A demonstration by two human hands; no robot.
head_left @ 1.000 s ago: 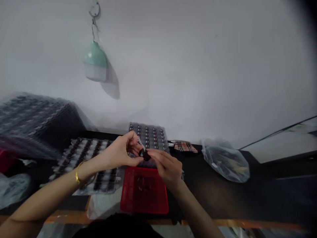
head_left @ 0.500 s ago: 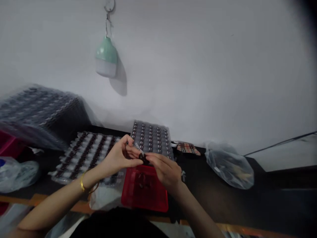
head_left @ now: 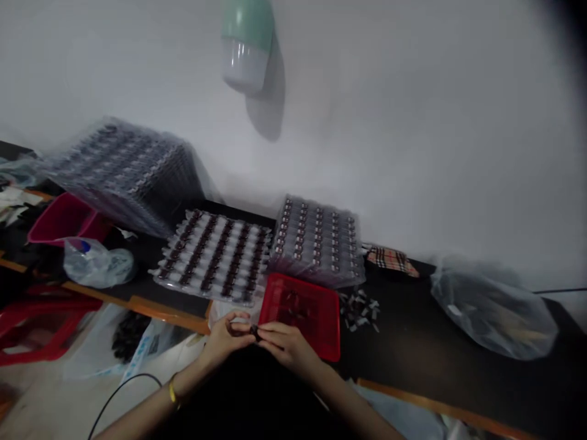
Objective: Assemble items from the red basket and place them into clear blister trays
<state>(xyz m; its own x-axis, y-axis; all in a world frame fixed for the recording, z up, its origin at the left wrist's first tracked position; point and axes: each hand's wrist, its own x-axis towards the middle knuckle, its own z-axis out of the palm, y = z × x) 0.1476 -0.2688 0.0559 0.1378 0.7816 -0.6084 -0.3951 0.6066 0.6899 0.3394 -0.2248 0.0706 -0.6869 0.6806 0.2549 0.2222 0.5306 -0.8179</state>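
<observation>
The left hand (head_left: pixel 224 343) and right hand (head_left: pixel 288 347) both pinch a small dark piece (head_left: pixel 255 332), just beside the red tray (head_left: pixel 331 330) at the near edge of the tabletop (head_left: pixel 413 342).

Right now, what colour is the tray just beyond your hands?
The shallow tray is red; the head view shows it best.

**Bench count: 2 hands, 1 piece held, 3 tray lots, 2 clear bags, 1 red tray**

Left hand (head_left: pixel 224 342) and right hand (head_left: pixel 288 348), 1 each; 1 small dark piece (head_left: pixel 255 332) between them. On the worktop (head_left: pixel 458 373): 1 filled blister tray (head_left: pixel 211 256), 2 wrapped blister tray stacks (head_left: pixel 123 174) (head_left: pixel 316 241), 1 red tray (head_left: pixel 300 316), 1 plaid pouch (head_left: pixel 392 261), 2 clear plastic bags (head_left: pixel 493 308) (head_left: pixel 96 263), 1 magenta bin (head_left: pixel 64 220). Loose pieces (head_left: pixel 358 310) beside the red tray: too small to count. Wall: 1 hanging lamp (head_left: pixel 245 46).
</observation>
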